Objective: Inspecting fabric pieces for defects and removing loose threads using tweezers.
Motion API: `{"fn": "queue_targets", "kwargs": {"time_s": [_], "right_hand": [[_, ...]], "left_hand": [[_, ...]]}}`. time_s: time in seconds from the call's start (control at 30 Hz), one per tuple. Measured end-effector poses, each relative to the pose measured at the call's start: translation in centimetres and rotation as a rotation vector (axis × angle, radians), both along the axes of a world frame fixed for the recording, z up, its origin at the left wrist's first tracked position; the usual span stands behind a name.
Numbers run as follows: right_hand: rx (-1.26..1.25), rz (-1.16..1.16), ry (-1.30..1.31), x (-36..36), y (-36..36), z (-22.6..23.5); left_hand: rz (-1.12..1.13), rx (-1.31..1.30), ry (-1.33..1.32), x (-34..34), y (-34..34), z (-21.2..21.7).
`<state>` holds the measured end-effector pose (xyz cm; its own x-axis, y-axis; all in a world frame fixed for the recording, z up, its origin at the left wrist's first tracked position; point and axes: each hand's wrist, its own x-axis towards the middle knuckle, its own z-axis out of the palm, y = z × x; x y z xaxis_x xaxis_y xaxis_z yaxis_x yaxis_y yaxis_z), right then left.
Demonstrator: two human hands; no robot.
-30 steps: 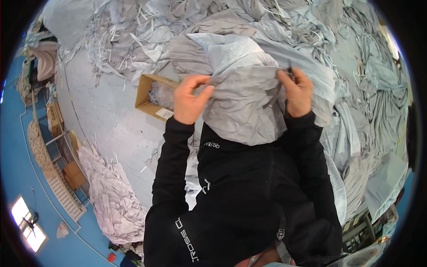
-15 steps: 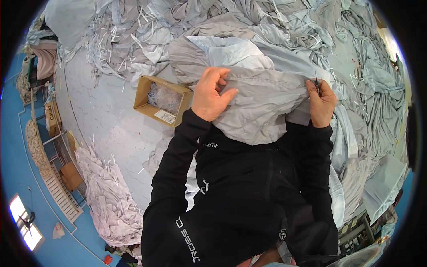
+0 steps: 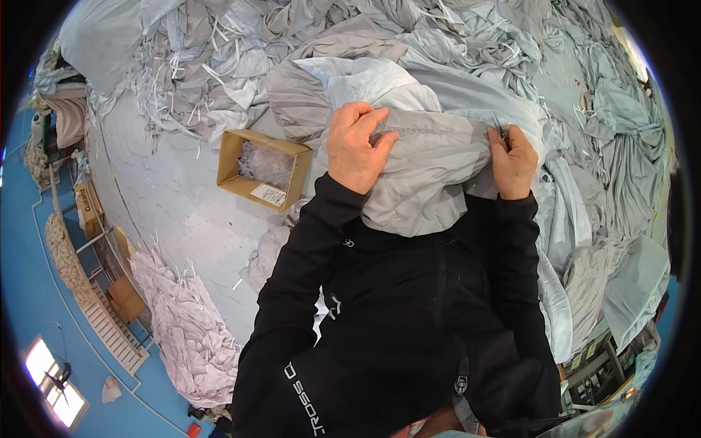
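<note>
A piece of grey cloth (image 3: 420,171) with a stitched seam near its upper edge hangs between my two hands and drapes over my front. My left hand (image 3: 358,150) has its fingers curled round the left end of that edge, thumb and forefinger a little apart. At the right end my right hand (image 3: 515,164) pinches the cloth. The same hand also holds small dark snips (image 3: 503,133), their thin pointed tips sticking up past the fingers; the rest is hidden in the hand.
An open cardboard box (image 3: 232,157) holding clear plastic stands left of my left hand. Heaped grey and pale blue cloth (image 3: 241,58) with white ties spreads ahead and to the right. A pinkish cloth pile (image 3: 193,336) lies lower left, near a white slatted rack (image 3: 109,321).
My right hand has moved left with the snips, closer to my left hand. The cloth between them hangs in a narrower span, and the view has shifted slightly.
</note>
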<state>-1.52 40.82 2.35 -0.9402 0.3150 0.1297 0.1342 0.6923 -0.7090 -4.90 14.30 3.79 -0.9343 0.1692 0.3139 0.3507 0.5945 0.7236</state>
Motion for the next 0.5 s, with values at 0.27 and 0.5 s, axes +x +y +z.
{"fn": "queue_targets", "kwargs": {"time_s": [0.27, 0.5], "right_hand": [[-0.035, 0.001, 0.033, -0.3, -0.3, 0.1], [-0.553, 0.031, 0.066, 1.5, 0.3, 4.3]], "left_hand": [[-0.024, -0.078, -0.072, -0.5, -0.5, 1.0], [-0.189, -0.332, 0.073, -1.5, 0.0, 3.2]]}}
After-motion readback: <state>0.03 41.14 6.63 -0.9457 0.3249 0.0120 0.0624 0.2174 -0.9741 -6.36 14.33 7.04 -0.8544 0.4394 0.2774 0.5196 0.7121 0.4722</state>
